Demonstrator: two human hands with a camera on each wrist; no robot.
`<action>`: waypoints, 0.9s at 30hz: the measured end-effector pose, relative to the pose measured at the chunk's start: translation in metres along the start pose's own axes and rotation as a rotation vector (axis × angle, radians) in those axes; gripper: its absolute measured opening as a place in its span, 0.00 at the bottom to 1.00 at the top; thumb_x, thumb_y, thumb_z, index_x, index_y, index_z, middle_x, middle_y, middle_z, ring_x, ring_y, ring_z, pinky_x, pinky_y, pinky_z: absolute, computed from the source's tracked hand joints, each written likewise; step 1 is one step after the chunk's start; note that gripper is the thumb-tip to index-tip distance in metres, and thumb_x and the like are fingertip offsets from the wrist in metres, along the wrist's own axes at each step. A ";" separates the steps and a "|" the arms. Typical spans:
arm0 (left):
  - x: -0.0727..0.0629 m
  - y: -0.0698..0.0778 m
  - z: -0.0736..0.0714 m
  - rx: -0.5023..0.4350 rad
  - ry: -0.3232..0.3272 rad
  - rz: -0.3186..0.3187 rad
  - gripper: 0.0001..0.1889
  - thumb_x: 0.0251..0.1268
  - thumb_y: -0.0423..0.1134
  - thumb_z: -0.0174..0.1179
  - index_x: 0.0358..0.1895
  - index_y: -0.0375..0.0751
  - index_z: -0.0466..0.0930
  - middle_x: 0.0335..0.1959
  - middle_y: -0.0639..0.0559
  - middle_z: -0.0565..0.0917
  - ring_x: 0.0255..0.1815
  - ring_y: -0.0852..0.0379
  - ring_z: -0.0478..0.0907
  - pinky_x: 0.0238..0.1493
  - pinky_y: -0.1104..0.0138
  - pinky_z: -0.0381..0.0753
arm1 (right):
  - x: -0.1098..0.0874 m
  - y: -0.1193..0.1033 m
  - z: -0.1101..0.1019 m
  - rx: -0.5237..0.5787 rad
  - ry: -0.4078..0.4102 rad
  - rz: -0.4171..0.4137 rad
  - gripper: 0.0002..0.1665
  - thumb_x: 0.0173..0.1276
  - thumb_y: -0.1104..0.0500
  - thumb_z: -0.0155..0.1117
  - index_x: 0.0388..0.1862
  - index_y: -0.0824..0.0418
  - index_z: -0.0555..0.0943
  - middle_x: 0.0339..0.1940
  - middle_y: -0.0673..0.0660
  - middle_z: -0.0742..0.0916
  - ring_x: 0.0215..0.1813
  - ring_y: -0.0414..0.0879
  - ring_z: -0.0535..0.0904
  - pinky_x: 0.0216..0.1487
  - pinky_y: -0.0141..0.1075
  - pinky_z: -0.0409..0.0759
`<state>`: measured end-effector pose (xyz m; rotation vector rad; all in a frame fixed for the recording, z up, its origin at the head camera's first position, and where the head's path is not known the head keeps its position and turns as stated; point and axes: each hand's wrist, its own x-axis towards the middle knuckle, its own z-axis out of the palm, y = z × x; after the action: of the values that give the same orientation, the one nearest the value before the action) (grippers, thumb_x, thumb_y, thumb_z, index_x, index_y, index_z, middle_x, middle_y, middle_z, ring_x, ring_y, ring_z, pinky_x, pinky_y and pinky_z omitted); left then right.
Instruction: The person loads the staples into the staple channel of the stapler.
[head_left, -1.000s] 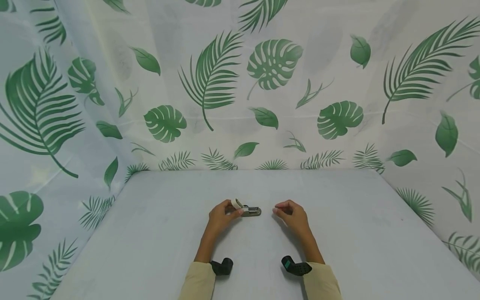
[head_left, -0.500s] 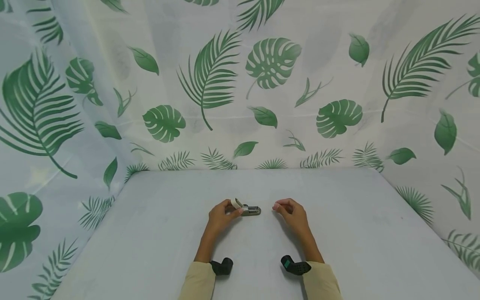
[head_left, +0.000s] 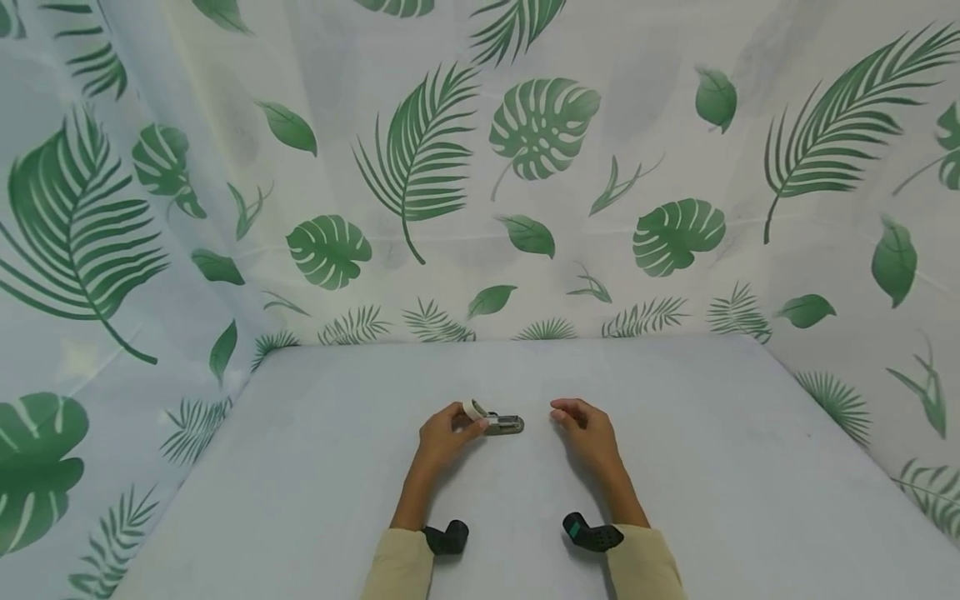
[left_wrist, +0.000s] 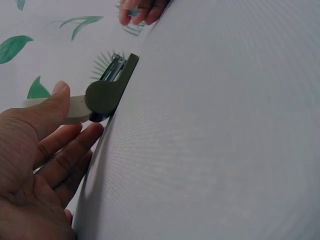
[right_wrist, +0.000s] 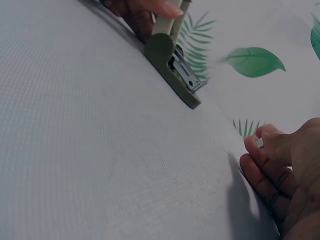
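Note:
An opened stapler [head_left: 504, 424], with a dark olive base and a pale cream top arm, lies on the white table in front of me. Its top arm is swung back, baring the metal magazine [left_wrist: 113, 68]. My left hand [head_left: 444, 435] grips this raised arm between thumb and fingers, seen closest in the left wrist view. To the right of the stapler and apart from it, my right hand [head_left: 590, 435] has its fingers curled with thumb and forefinger close together. Between them shows a small pale grey-green piece [right_wrist: 260, 143], too small to tell its kind.
White cloth covers the table [head_left: 495, 517]. A leaf-printed curtain [head_left: 450, 167] rises behind it and along both sides. Each wrist wears a black camera, the left camera [head_left: 447, 537] and the right camera [head_left: 592, 533] standing just above the cloth.
The right thumb and fingertips have shifted slightly away from the stapler. The left hand keeps its grip, and the stapler stays in place; the head view has tilted a little.

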<state>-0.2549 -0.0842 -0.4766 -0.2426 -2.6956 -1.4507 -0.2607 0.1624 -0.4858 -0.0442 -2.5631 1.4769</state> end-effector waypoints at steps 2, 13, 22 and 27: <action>-0.001 0.000 0.001 -0.003 0.000 -0.003 0.18 0.64 0.51 0.64 0.47 0.40 0.81 0.50 0.43 0.87 0.62 0.40 0.77 0.65 0.40 0.65 | -0.001 0.001 -0.001 -0.012 -0.006 -0.005 0.13 0.71 0.57 0.62 0.50 0.59 0.84 0.48 0.58 0.88 0.50 0.50 0.81 0.54 0.44 0.77; 0.000 0.000 0.002 0.037 0.023 0.021 0.18 0.65 0.52 0.63 0.47 0.40 0.81 0.48 0.43 0.87 0.60 0.40 0.78 0.65 0.38 0.62 | 0.000 0.003 -0.001 -0.023 -0.018 -0.029 0.13 0.69 0.58 0.65 0.50 0.61 0.84 0.43 0.58 0.88 0.46 0.47 0.81 0.51 0.38 0.77; 0.002 -0.002 0.004 0.066 0.022 0.028 0.19 0.65 0.52 0.63 0.47 0.40 0.81 0.49 0.42 0.87 0.59 0.40 0.78 0.65 0.38 0.62 | -0.001 -0.001 0.003 -0.045 0.024 -0.042 0.10 0.68 0.57 0.67 0.45 0.59 0.85 0.42 0.55 0.89 0.44 0.46 0.82 0.48 0.39 0.77; 0.002 0.000 0.004 0.092 0.028 0.051 0.18 0.66 0.52 0.62 0.46 0.40 0.81 0.49 0.42 0.87 0.58 0.40 0.80 0.63 0.39 0.65 | -0.003 -0.004 0.004 -0.055 0.026 -0.062 0.10 0.66 0.59 0.68 0.45 0.61 0.85 0.38 0.56 0.89 0.43 0.47 0.82 0.49 0.42 0.77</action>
<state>-0.2572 -0.0807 -0.4789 -0.2805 -2.7050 -1.3026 -0.2579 0.1561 -0.4846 0.0082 -2.5604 1.3746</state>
